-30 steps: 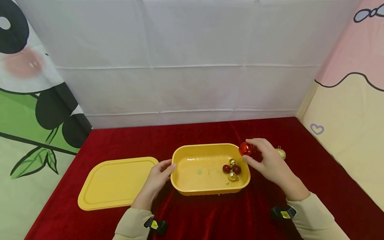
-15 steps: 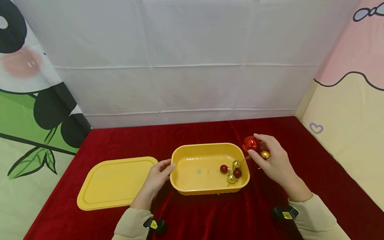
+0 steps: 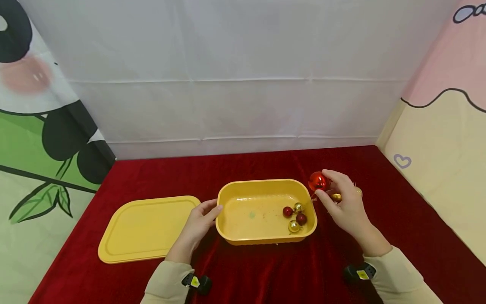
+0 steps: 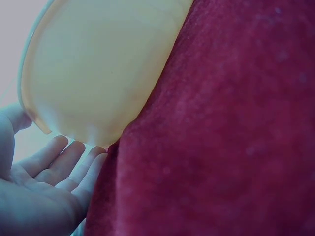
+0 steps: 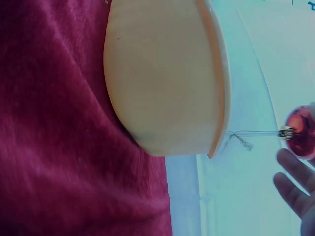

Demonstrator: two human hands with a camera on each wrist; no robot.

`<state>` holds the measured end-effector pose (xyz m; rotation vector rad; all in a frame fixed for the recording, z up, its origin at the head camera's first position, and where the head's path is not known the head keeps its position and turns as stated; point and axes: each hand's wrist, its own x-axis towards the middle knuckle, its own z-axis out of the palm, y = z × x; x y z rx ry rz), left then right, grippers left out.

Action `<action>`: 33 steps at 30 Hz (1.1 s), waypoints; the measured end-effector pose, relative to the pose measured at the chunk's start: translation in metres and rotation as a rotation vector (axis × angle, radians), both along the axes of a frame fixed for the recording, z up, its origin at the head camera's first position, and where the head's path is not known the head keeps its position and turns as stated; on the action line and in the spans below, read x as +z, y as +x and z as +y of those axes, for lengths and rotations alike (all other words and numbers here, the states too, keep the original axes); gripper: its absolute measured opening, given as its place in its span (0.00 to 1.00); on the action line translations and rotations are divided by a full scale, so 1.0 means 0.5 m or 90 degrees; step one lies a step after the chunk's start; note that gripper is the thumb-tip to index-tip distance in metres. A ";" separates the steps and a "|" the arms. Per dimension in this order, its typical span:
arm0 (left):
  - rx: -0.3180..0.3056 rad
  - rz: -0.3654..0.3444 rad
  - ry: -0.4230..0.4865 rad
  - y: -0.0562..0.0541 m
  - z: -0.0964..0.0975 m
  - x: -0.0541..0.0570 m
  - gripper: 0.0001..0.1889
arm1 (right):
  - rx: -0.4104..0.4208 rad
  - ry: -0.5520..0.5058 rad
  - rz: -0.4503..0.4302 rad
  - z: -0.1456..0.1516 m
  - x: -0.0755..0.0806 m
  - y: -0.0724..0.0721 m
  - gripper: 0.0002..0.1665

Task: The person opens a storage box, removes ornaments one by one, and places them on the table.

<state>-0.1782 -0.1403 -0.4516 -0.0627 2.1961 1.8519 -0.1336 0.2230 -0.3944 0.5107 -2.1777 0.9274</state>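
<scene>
Backdrop (image 3: 243,105), white, hangs behind the tabletop (image 3: 159,179), which is draped in red cloth. Box (image 3: 243,242), yellow, sits mid-tabletop with its mouth up, presumably so that items can pass in or out freely. Lid (image 3: 148,230), also yellow, lies flat to the left, partly behind the left forearm; likely put aside to leave the box uncovered. Left hand (image 3: 197,223) is clamped on the left end of the box: thumb at the rim, the other fingers nearly straight against the outer wall below it. Judged a steadying hold, since the box rests on the cloth and bears no visible tilt. Right hand (image 3: 347,207) is off the tabletop, just beyond the box's right end, its thumb and forefinger parted by no more than the red ball (image 3: 317,181) pinched between them. That fingertip grip probably suits a smooth round thing. Near the same hand, largely hidden by it: a pale ball (image 3: 359,192) and a gold ball (image 3: 336,197); cannot tell whether the latter is held or lying on the cloth. Four small balls (image 3: 294,226), two gold and two dark red, cluster inside the box at its right end. Cord (image 5: 256,132), thin, trails from the red ball's cap toward the rim; contact uncertain.
</scene>
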 end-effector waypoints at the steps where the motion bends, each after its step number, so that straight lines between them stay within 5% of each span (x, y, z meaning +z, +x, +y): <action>1: -0.003 0.003 0.001 0.000 0.000 0.002 0.25 | -0.001 -0.001 -0.006 0.001 -0.003 0.000 0.37; 5: -0.006 0.003 0.005 0.000 0.001 0.010 0.26 | 0.001 -0.057 -0.070 0.004 -0.019 0.001 0.35; 11: -0.006 0.001 0.007 0.000 0.003 0.014 0.27 | 0.101 -0.305 -0.207 0.012 -0.028 0.001 0.26; 16: -0.006 -0.001 0.010 0.000 0.004 0.013 0.26 | 0.114 -0.431 -0.293 0.020 -0.014 0.008 0.26; 24: -0.006 -0.002 0.004 0.002 0.000 0.013 0.27 | 0.097 -0.439 -0.377 0.031 -0.017 0.011 0.22; 28: -0.009 -0.002 0.004 0.002 0.000 0.013 0.27 | 0.045 -0.476 -0.396 0.031 -0.030 0.010 0.22; 33: -0.008 0.000 -0.001 0.002 0.002 0.010 0.26 | -0.023 -0.432 -0.440 0.032 -0.043 0.009 0.27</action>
